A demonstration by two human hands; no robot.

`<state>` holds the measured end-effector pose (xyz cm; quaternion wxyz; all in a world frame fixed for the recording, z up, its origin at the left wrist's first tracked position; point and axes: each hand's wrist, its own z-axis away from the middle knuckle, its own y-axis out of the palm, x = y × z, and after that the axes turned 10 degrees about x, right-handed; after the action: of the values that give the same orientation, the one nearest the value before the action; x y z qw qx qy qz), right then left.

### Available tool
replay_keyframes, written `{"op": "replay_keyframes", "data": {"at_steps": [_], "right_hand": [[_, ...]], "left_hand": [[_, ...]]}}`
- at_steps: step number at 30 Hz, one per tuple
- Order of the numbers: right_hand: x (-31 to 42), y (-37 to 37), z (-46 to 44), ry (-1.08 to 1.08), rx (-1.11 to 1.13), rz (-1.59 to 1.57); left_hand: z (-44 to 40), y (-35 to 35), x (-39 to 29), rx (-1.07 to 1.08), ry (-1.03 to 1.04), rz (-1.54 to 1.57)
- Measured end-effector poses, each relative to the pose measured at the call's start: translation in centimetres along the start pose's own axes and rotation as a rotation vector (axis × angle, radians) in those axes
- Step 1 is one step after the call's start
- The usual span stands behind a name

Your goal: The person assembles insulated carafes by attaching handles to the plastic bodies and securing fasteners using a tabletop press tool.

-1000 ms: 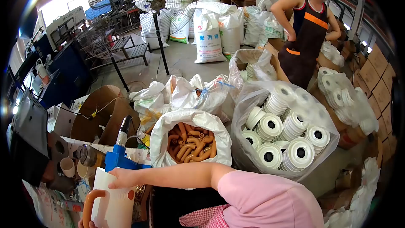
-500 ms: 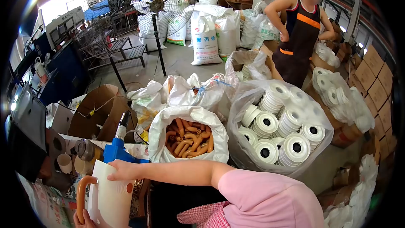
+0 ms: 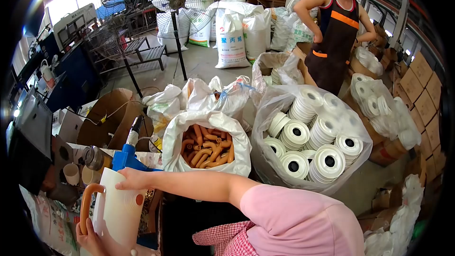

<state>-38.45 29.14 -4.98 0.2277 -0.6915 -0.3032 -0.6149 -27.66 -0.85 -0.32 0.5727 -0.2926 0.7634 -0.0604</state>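
A cream-white plastic jug body with a brown curved handle is tilted at the lower left. My right hand grips its upper rim, thumb and fingers closed on the wall. Around the lower end of the handle are the fingers of my left hand, partly cut off by the frame's bottom edge. A round brown spot shows on the jug's side. Just behind the jug stands a blue tool or fixture with a metal tip pointing up.
An open white sack holds many brown handles. Beside it, a clear plastic bag contains stacked white round parts. A co-worker in a dark apron stands behind. Cups and a glass jar sit left.
The jug and both hands have shifted slightly left and up in the view. More of my left hand now shows at the handle's lower end. The co-worker remains standing.
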Motion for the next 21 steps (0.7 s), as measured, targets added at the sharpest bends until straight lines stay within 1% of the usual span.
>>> {"op": "replay_keyframes", "data": {"at_steps": [1, 3, 4, 6, 9, 13, 15, 16, 18, 19, 21], "right_hand": [[0.0, 0.0, 0.0, -0.001, -0.003, 0.009], [-0.1, 0.3, 0.2, -0.01, -0.013, -0.008], [0.1, 0.2, 0.4, -0.018, -0.026, -0.014], [0.6, 0.3, 0.6, -0.015, -0.035, -0.025], [1.3, 0.4, 0.2, -0.001, -0.05, -0.002], [1.3, 0.4, 0.3, 0.006, -0.083, 0.035], [1.1, 0.7, 0.6, -0.011, -0.082, -0.007], [0.9, 0.6, 0.6, -0.03, -0.081, -0.045], [0.5, 0.6, 0.6, -0.034, -0.082, -0.02], [0.6, 0.7, 0.6, -0.042, -0.085, -0.004], [0.9, 0.8, 1.1, -0.032, -0.089, 0.011]], "left_hand": [[-0.2, 0.2, 0.5, -0.005, 0.0, 0.001], [-0.5, -0.1, 1.5, -0.012, 0.112, 0.006], [-0.6, -0.1, 1.2, -0.006, 0.114, 0.006], [-0.4, -0.2, 0.7, 0.014, 0.02, 0.021], [0.2, 0.0, -1.1, 0.036, -0.017, -0.021], [0.2, 0.7, -2.1, 0.029, 0.011, -0.03], [0.4, 1.5, -1.9, -0.097, 0.106, -0.121], [0.5, 1.6, -2.1, -0.097, 0.104, -0.12], [0.6, 1.9, -2.8, -0.137, 0.032, -0.17], [0.5, 1.7, -3.1, -0.139, 0.035, -0.167], [0.7, 1.3, -3.4, -0.063, 0.002, -0.168]]}}
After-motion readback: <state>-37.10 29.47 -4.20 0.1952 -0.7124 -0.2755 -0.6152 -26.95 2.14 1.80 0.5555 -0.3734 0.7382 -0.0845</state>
